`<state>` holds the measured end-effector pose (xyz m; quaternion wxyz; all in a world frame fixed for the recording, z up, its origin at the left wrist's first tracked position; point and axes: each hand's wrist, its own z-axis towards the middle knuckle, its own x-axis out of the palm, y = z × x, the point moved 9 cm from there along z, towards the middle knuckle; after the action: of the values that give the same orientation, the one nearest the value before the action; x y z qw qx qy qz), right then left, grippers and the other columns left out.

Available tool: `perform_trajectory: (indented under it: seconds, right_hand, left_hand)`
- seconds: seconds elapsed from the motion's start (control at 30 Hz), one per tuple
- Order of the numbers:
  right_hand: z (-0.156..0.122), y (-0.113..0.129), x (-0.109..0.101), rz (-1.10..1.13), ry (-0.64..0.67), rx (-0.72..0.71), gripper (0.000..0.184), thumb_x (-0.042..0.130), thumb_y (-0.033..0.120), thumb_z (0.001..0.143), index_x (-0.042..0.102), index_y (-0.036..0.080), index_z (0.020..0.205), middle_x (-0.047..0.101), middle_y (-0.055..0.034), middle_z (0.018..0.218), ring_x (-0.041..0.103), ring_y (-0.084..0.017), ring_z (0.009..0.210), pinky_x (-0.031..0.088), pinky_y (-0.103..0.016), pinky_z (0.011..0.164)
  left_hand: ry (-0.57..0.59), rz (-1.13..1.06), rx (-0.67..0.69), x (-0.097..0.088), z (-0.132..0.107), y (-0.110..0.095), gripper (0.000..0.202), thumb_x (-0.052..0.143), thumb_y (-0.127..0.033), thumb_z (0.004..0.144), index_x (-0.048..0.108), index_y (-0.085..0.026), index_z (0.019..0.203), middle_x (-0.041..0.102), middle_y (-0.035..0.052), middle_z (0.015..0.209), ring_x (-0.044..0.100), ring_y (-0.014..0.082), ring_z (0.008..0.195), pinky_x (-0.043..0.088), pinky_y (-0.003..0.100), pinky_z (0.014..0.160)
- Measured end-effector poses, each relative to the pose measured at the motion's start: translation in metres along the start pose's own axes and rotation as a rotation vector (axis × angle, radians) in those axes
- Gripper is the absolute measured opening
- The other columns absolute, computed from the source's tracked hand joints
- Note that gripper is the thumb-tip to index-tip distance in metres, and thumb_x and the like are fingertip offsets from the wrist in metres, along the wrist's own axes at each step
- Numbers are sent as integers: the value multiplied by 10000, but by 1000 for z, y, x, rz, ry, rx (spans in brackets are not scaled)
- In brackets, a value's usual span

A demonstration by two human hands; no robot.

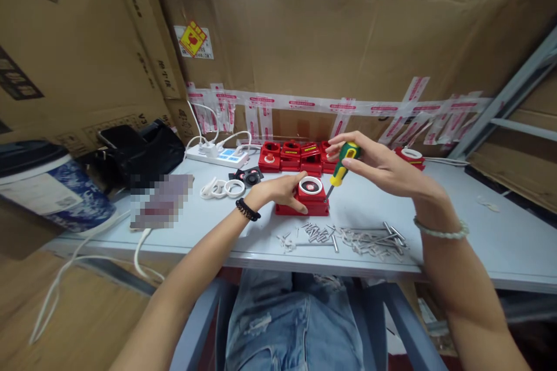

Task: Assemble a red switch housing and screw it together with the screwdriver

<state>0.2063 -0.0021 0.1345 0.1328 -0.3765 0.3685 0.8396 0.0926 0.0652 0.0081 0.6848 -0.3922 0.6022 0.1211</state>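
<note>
Right hand (376, 165) is up over the table, fingertips and thumb clamped on the top of the green-and-yellow plastic-handled screwdriver (343, 163). The shaft slants down and to the left, and its tip meets the right edge of the red square plastic housing with a white ring on top (310, 196).

That housing sits on the pale grey tabletop (478, 232), straight in front of the person. Left hand (282, 190) has it from the other side. The thumb is up near the ring and the fingers lie together along the near edge, so the housing's left corner is gripped between them.

Just in front of the housing, a loose heap of silver metal screws (348, 236) lies bare on the table, not in any tray. Behind it stands a row of more red plastic housings (296, 156), packed side by side against the brown cardboard wall (348, 40).

To the left are loose white plastic rings (224, 188), and a white power strip (217, 155) with plugs in it. At the far left stands a blue-and-white plastic bucket (52, 191) with its dark lid on, contents hidden. Behind that is a black fabric bag (143, 151), and what's inside cannot be made out.
</note>
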Motion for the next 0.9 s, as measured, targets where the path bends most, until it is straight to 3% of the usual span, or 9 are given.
perform_trajectory:
  seconds: [0.13,0.23,0.33,0.43,0.53,0.63,0.77,0.9]
  right_hand:
    - [3,1,-9,-155,-121,72,315,552,488,841,580,224,1011,650,-25,805,570,-144,629,429,-273,546]
    - [8,2,-13,-348,-332,125,307,603,497,798,560,197,751,573,3,603,487,-121,510,358,-269,499]
    - [6,1,-21,-539,-532,164,367,589,526,795,511,202,642,505,18,509,455,-127,491,326,-279,516]
    - [6,-7,-20,-458,-441,139,343,497,527,857,590,199,828,579,1,609,521,-142,561,379,-280,562]
    - [5,-9,-8,-139,-148,57,378,442,454,907,506,222,1198,651,-57,971,607,-155,774,467,-289,673]
    - [0,-2,-3,25,25,23,366,481,424,896,497,243,1214,626,-68,1074,617,-163,866,494,-307,745]
    - [3,3,-12,-79,-129,30,315,587,482,815,587,212,979,622,-23,812,566,-139,676,467,-276,608]
    - [6,1,-17,-312,-396,94,304,614,490,773,514,207,729,500,34,571,400,-100,494,335,-260,487]
  left_hand:
    - [13,-12,-20,0,0,0,902,730,-550,626,342,-216,1368,497,105,1384,464,309,1271,390,330,991]
    - [19,8,-45,0,-1,0,965,723,-550,627,281,-201,1410,461,127,1414,442,317,1291,383,346,1006]
    - [37,15,-78,1,-2,1,1032,723,-552,622,219,-178,1441,399,157,1456,416,320,1314,377,352,1019]
    - [36,-4,-81,1,-2,1,1055,731,-544,617,198,-169,1447,356,166,1482,412,310,1319,364,350,1037]
    - [34,-23,-59,1,-2,-1,1034,739,-519,620,217,-154,1436,398,170,1454,453,306,1283,380,351,1022]
    - [35,-27,-42,1,-1,-2,969,737,-512,627,278,-155,1402,440,166,1420,477,309,1256,399,346,1000]
    - [36,-28,-48,2,-1,-1,958,732,-544,619,294,-184,1392,419,145,1440,436,314,1293,394,335,1003]
    - [51,-9,-86,3,-1,3,1052,730,-551,615,215,-140,1435,375,172,1465,398,322,1323,378,337,1022]
